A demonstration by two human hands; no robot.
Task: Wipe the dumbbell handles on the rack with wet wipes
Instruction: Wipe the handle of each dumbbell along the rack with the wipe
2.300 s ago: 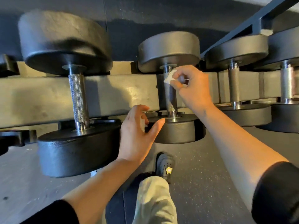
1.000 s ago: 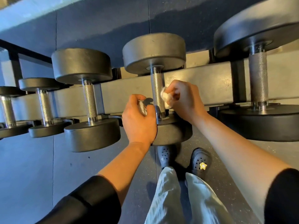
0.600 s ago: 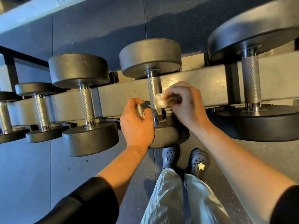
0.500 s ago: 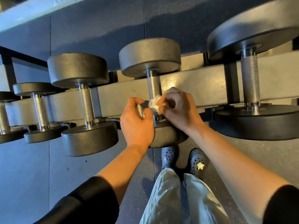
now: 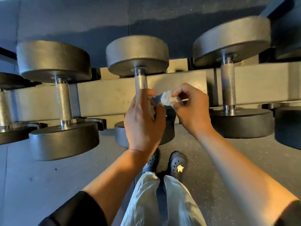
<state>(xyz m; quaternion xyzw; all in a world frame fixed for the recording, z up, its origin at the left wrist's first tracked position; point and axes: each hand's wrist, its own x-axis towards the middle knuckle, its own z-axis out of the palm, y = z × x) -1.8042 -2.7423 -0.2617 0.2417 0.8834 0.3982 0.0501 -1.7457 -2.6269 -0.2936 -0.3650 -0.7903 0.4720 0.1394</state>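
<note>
At the middle of the rack, the left hand lies against the middle dumbbell's knurled handle, forefinger straight along it, thumb bent, white material in its palm. Just right, clear of the handle, the right hand pinches a crumpled wet wipe between thumb and curled fingertips.

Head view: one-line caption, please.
Right hand pinches crumpled wipe beside middle dumbbell handle; left hand covers its lower part.
</note>
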